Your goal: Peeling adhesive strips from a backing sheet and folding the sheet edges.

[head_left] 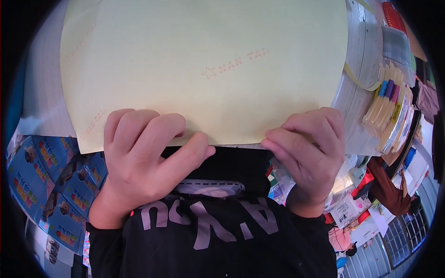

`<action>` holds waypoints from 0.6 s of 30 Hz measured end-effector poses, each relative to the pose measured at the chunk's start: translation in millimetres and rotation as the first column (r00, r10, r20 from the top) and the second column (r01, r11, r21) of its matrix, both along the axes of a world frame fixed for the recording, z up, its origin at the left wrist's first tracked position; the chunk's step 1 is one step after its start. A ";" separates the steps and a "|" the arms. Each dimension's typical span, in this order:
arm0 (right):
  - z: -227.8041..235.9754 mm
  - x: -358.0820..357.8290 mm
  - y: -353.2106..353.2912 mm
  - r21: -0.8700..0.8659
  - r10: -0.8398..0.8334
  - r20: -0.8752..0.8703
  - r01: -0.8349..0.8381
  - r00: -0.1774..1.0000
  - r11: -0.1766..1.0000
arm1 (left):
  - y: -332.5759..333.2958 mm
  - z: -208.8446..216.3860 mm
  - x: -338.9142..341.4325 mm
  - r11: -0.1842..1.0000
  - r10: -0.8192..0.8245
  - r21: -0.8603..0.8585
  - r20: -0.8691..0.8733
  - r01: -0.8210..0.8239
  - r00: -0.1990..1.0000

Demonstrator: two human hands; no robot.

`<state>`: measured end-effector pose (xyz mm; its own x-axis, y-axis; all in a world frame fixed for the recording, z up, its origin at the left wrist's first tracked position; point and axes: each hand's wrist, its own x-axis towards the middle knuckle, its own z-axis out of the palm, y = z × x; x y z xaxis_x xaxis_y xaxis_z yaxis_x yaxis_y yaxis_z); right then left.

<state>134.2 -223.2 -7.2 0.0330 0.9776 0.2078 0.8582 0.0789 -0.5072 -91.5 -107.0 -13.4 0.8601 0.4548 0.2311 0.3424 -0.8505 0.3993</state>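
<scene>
A large pale yellow paper sheet (pixel 185 46) with faint red printed marks spreads over the table in front of me, its near edge close to my body. My left hand (pixel 141 150) is at that near edge, left of the middle, with curled fingers and the thumb and index finger closed at the edge. On the right, my right hand (pixel 310 148) pinches the same edge between thumb and index finger. The other fingers of both hands are bent over the sheet. What lies under the paper is hidden.
Blue printed cartons (pixel 51 185) are stacked at the lower left. On the pale table (pixel 364 46), right of the sheet, lie packed pens with coloured caps (pixel 387 99) and a yellow strap (pixel 359 81). Other people (pixel 391 185) are at the lower right.
</scene>
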 end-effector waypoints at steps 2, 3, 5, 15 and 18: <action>0.9 -1.5 2.5 -0.018 -0.042 -0.008 0.042 0.999 0.999 | 3.8 4.4 2.9 0.999 0.003 -0.038 -0.018 -0.004 1.000; 1.1 -1.0 3.5 -0.046 -0.060 -0.019 0.059 0.998 0.997 | 5.7 6.0 5.1 0.997 0.006 -0.077 -0.032 -0.009 0.999; 1.0 0.4 5.5 -0.075 -0.079 -0.028 0.077 0.996 0.994 | 8.8 7.6 8.6 0.996 0.000 -0.090 -0.044 -0.004 0.999; 2.8 4.3 18.1 -0.167 -0.065 -0.075 0.052 0.995 0.985 | 15.4 21.7 22.9 0.980 0.048 -0.178 -0.207 -0.086 0.977; -0.8 4.8 19.2 -0.140 -0.052 -0.092 0.038 0.994 0.989 | 13.1 21.9 22.8 0.976 0.077 -0.181 -0.210 -0.117 0.975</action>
<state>139.0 -204.0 -8.0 0.0907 0.9937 0.0651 0.8067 -0.0350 -0.5899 -68.7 -93.9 8.5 0.8294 0.5571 -0.0414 0.5093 -0.7237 0.4657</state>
